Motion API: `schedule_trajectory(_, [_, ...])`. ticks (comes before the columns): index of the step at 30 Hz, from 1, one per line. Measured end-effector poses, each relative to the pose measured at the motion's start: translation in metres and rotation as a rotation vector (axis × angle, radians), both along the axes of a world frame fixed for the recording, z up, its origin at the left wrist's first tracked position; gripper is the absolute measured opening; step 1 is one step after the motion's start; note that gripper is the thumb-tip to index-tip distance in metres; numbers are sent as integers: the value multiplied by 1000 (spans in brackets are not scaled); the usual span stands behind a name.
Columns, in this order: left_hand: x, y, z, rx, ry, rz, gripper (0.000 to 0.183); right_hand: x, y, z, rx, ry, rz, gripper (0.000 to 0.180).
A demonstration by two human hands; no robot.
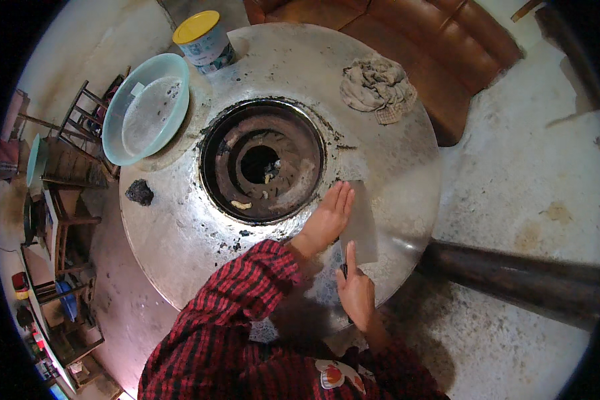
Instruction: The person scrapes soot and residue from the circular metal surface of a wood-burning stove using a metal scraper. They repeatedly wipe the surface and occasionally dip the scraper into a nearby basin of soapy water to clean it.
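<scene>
My right hand (358, 299) grips the dark handle of a cleaver, with the index finger stretched towards its blade. The wide grey cleaver blade (362, 225) lies low over the right part of a round metal stove table (395, 200), pointing away from me. My left hand (328, 216) is held flat, fingers straight and together, along the blade's left side near its far end. Whether it presses on the metal cannot be told. To the left of it is the round stove opening (220, 172), with dark rings and a few pale scraps inside.
A pale green plastic basin (150, 115) and a yellow-lidded tub (202, 40) stand at the far left. A crumpled cloth (377, 87) lies far right, a black lump (139, 192) left. Beyond are a brown leather sofa (410, 50) and a dark stovepipe (510, 275).
</scene>
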State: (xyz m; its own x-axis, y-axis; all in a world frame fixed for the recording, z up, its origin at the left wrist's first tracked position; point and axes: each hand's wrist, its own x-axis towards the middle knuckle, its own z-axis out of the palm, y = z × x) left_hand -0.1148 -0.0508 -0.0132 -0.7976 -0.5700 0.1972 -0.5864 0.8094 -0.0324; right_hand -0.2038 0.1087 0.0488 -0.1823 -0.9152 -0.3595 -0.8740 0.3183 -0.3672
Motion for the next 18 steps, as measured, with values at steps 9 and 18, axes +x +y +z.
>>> schedule_trajectory(9, [-1, 0, -12, -5, 121, -10, 56, 6, 0, 0, 43, -802, -472, 74])
schedule_trajectory(18, [4, 6, -6, 28, 37, -44, 58, 21, 9, -18, -52, -637, -428, 66])
